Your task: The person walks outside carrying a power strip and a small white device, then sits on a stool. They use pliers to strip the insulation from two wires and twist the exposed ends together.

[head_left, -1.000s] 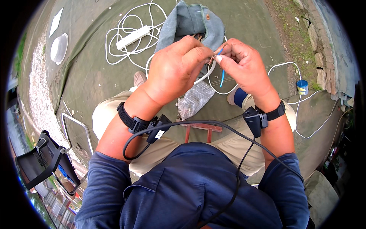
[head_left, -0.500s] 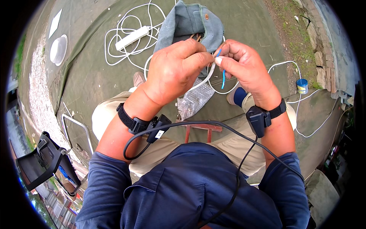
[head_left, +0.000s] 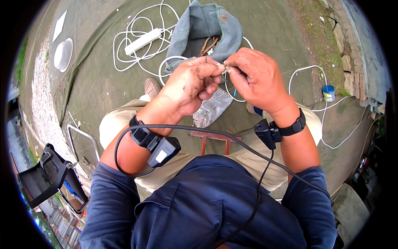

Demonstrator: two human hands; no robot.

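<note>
My left hand [head_left: 194, 83] and my right hand [head_left: 258, 79] meet in front of me, above a grey-blue cloth bag [head_left: 229, 31]. Thumbs and forefingers of both pinch the end of a thin white cable [head_left: 226, 84]; its very tip is too small to make out. The left palm is turned partly up, with the other fingers curled. The right hand shows its back. A short piece of blue wire [head_left: 235, 92] shows below the right fingers. Pliers with brown handles [head_left: 209, 45] lie in the bag's opening. Crumpled bubble wrap [head_left: 212, 108] lies under my hands.
A white power strip [head_left: 143, 41] lies among loops of white cord at the far left. To the right, cord passes a small blue can [head_left: 328, 93]. A red wooden stool [head_left: 215, 136] stands between my legs. A black chair [head_left: 52, 176] is at left. Black leads run from my wrist straps.
My left hand has rolled palm-up and my right hand has turned its back upward. The blue wire, earlier between the right fingers, now hangs mostly hidden below them. The pliers have come into view.
</note>
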